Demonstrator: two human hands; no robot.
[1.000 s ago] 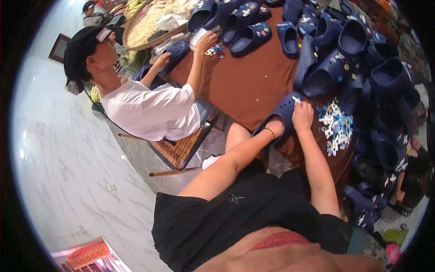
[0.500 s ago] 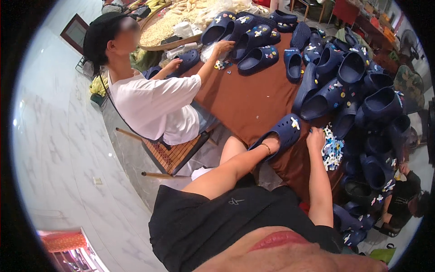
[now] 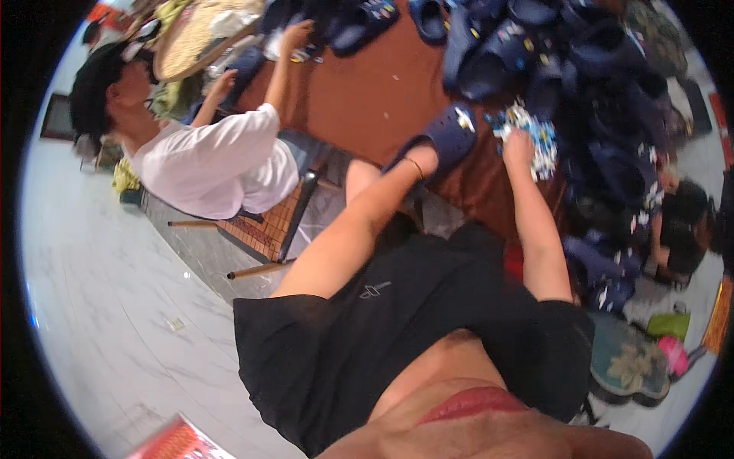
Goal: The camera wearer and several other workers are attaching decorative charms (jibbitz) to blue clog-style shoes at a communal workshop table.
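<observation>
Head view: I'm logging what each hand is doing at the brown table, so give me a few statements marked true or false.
1. The left hand holds a dark blue foam clog at the edge of the brown table. True.
2. The right hand rests in the pile of small white and blue charms. True.
3. The right hand holds a second clog. False: it is on the charms, no clog in it.
4. The person in the white shirt sits with both hands in their lap. False: both hands are raised toward the table.
5. A heap of dark blue clogs lies beyond the charms. True.
</observation>
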